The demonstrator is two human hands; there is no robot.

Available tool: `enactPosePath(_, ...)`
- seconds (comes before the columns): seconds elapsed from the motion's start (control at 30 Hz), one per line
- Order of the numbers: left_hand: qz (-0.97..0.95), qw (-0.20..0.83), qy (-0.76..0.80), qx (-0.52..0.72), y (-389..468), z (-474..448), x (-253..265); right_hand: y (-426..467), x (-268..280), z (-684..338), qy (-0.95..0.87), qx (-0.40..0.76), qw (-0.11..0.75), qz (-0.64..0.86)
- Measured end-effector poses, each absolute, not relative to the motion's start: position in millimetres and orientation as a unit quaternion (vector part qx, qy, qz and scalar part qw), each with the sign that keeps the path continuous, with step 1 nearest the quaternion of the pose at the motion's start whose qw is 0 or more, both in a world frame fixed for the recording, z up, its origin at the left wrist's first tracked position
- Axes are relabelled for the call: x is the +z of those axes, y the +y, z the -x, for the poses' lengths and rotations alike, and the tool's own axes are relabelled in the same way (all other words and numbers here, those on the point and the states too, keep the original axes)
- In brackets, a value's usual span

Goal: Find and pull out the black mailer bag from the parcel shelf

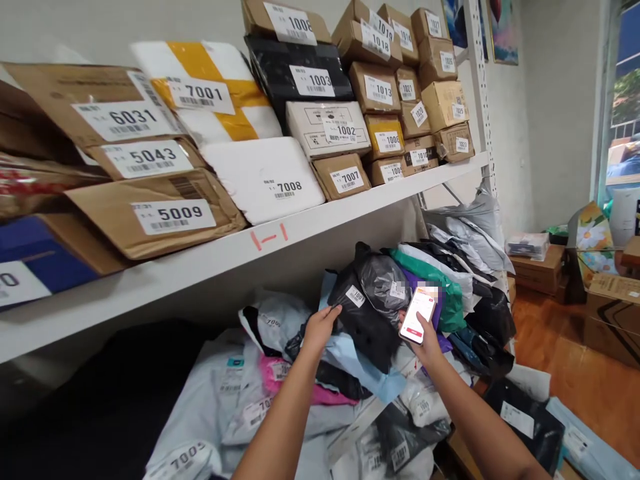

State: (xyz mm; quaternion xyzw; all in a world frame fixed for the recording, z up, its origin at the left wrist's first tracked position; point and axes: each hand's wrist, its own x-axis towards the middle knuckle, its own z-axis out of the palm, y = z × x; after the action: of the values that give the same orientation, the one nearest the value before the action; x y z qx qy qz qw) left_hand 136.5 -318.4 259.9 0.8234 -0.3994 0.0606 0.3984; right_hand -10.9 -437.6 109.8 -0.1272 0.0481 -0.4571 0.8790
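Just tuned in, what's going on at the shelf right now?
A person stands at a parcel shelf stacked with numbered boxes. Their left hand grips the edge of a black mailer bag in the heap of soft parcels under it. Their right hand holds a phone, screen lit, close to that bag.

Numbered brown cardboard boxes [165,213] stacked along a white metal shelf [300,230], above green plastic mailer bags [435,280], beside orange wooden flooring [565,360].
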Motion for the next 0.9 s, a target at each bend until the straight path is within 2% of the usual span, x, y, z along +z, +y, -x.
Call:
enactPosePath(0.17, -0.794, 0.474, -0.357, 0.132, -281.9, -114.2, 271.6, -432.3, 107.6, 10.2, 0.052, -0.466, 0.873, 0.134)
enactPosePath(0.33, -0.746, 0.563, -0.277, 0.226, -243.5, -71.5, 232.0, -430.1, 108.8, 8.9, 0.067, -0.460, 0.872, 0.154)
enactPosePath(0.5, -0.670, 0.618, -0.262, 0.316, -259.2, -41.1, 199.2, -421.7, 103.0, 20.5, 0.081, -0.455, 0.868, 0.178)
enactPosePath(0.57, -0.642, 0.646, -0.256, 0.325, -265.6, -28.4, 189.8, -413.2, 88.8, 34.0, 0.100, -0.461, 0.861, 0.190)
enactPosePath(0.7, -0.616, 0.681, -0.317, 0.236, -263.4, -3.5, 162.3, -388.7, 43.7, 65.0, 0.156, -0.464, 0.847, 0.205)
enactPosePath(0.8, -0.552, 0.696, -0.349, 0.298, -260.4, 8.0, 145.6, -371.3, 16.7, 82.2, 0.180, -0.384, 0.888, 0.181)
enactPosePath(0.9, -0.512, 0.727, -0.311, 0.336, -261.1, 18.5, 145.1, -361.2, -0.2, 90.7, 0.209, -0.367, 0.890, 0.174)
